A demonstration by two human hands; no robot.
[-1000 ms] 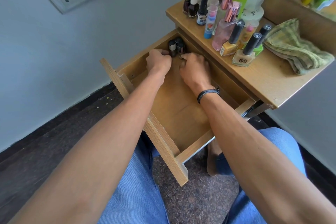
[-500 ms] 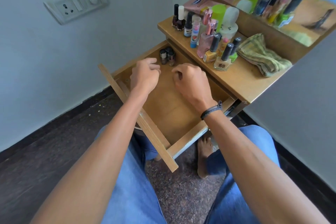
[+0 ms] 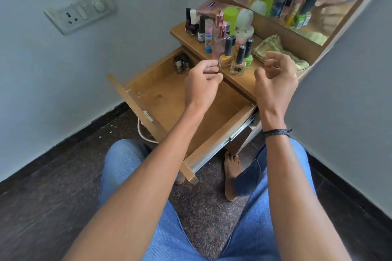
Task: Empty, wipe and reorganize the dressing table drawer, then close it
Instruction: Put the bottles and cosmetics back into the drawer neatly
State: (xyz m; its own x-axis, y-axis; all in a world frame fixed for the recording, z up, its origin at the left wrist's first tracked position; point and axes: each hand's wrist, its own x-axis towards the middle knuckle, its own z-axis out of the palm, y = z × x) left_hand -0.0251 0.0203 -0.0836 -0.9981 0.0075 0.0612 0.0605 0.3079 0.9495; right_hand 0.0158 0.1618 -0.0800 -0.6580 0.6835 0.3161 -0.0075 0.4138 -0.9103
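Note:
The wooden drawer [image 3: 163, 101] stands pulled out from the dressing table. A few small dark bottles [image 3: 181, 63] stand in its far left corner; the rest of its floor is bare. My left hand [image 3: 201, 85] hovers above the drawer, fingers loosely curled, holding nothing. My right hand [image 3: 275, 78] hovers over the tabletop's front edge, fingers spread and curled, empty. Just beyond the hands, nail polish bottles [image 3: 237, 59] and other cosmetics crowd the tabletop [image 3: 241, 82]. A green checked cloth [image 3: 271, 46] lies crumpled behind my right hand.
A mirror [image 3: 297, 6] leans at the back of the table. A switchboard [image 3: 81, 11] sits on the left wall. A white cable [image 3: 142, 133] hangs under the drawer. My knees in blue jeans and a bare foot [image 3: 231, 176] are below the drawer on the dark floor.
Both hands have lifted out of the drawer's far corner and moved up and right, opening. The small bottles stay in the corner. The camera has pulled back.

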